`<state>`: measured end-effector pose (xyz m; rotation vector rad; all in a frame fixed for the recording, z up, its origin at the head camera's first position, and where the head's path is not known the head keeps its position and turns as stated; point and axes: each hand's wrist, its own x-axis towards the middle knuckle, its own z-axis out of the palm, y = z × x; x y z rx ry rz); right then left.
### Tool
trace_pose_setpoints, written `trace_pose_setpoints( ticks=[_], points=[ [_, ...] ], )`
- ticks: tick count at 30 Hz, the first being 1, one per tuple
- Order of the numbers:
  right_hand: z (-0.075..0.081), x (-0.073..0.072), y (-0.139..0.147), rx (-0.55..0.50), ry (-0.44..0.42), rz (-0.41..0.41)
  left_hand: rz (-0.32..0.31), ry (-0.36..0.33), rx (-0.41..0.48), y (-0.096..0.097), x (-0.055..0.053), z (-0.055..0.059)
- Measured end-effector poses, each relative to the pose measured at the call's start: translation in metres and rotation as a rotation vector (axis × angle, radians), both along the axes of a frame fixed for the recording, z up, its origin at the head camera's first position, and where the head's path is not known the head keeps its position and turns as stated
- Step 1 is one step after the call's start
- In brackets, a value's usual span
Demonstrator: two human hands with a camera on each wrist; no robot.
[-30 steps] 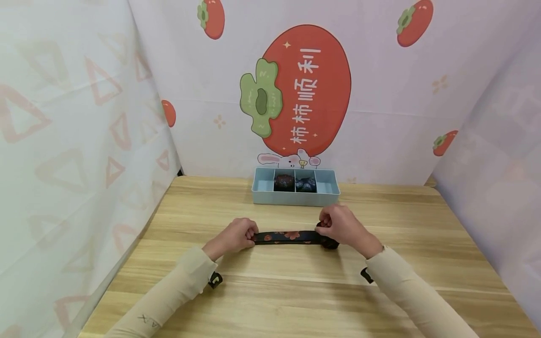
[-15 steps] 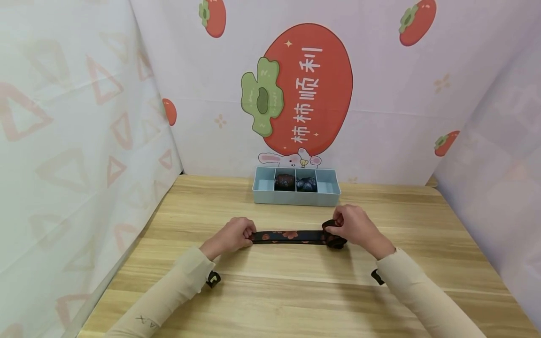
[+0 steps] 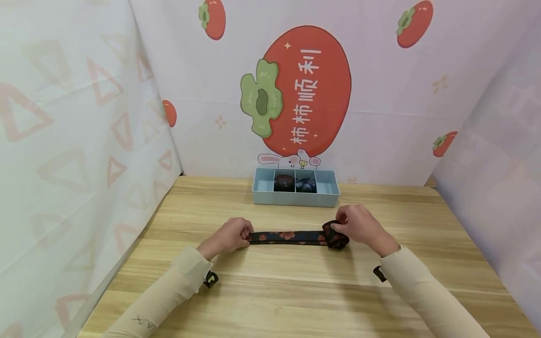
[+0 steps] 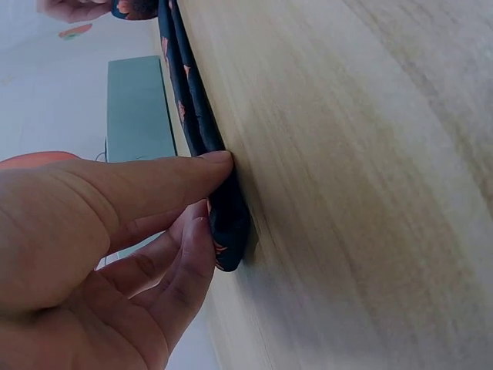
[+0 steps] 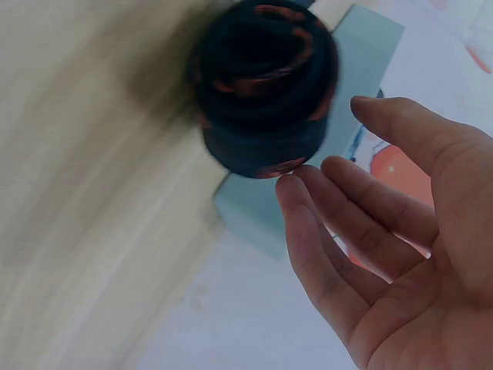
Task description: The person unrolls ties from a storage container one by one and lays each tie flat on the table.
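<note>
A dark blue necktie point(image 3: 287, 236) with orange flowers lies stretched across the wooden table, its right part wound into a roll point(image 3: 336, 236). My left hand point(image 3: 229, 235) pinches the flat left end; in the left wrist view the thumb presses on the folded necktie point(image 4: 196, 100) with the fingers behind it. At the roll is my right hand point(image 3: 359, 226). In the right wrist view its fingers are loosely bent and the fingertips touch or nearly touch the roll point(image 5: 266, 100), while the thumb stands apart from it.
Behind the necktie stands a light blue divided box point(image 3: 296, 199). Its two middle compartments each hold a dark rolled piece of patterned fabric point(image 3: 284, 182); the outer two show bare bottoms. A printed cloth backdrop point(image 3: 380, 141) rises behind the table point(image 3: 270, 300).
My right hand and the roll have shifted right, and the right thumb is now off the roll. The left hand has slid slightly left with the necktie's flat end.
</note>
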<state>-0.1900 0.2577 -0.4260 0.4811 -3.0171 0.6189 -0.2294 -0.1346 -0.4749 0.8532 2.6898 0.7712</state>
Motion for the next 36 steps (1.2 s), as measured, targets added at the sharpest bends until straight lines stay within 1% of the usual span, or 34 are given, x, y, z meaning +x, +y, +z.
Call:
trace_pose_setpoints(
  ticks=[4,6,9,12,14,16,20,24,27,30,36],
  points=[
    [0.008,-0.002,-0.01,-0.005,-0.001,0.026,-0.007,0.007,-0.003,0.0,0.001,0.001],
    [0.008,-0.003,-0.015,-0.013,-0.02,0.037,-0.006,0.014,-0.01,-0.001,0.001,0.001],
    [0.003,-0.004,-0.02,-0.008,-0.039,0.07,0.01,0.01,-0.022,0.0,0.001,0.002],
    [-0.006,-0.004,-0.023,0.014,-0.045,0.079,0.034,-0.011,-0.028,0.0,0.002,0.003],
    [-0.01,-0.004,-0.023,0.025,-0.038,0.069,0.042,-0.022,-0.024,0.001,0.002,0.004],
    [-0.013,-0.003,-0.022,0.03,-0.026,0.04,0.046,-0.026,-0.019,0.0,0.002,0.003],
    [-0.014,-0.001,-0.018,0.033,0.0,0.016,0.059,-0.027,-0.02,-0.004,0.002,0.001],
    [-0.012,0.001,-0.012,0.021,-0.026,-0.005,0.069,-0.037,-0.016,-0.01,0.001,0.0],
    [-0.01,0.003,-0.008,0.004,-0.047,-0.008,0.069,-0.041,-0.008,-0.015,0.001,0.001],
    [-0.01,0.004,-0.004,-0.015,-0.051,0.008,0.074,-0.045,-0.001,-0.019,0.001,0.002],
    [-0.015,0.006,0.005,-0.052,-0.042,0.004,0.073,-0.058,-0.006,-0.021,0.002,0.002]
  ],
)
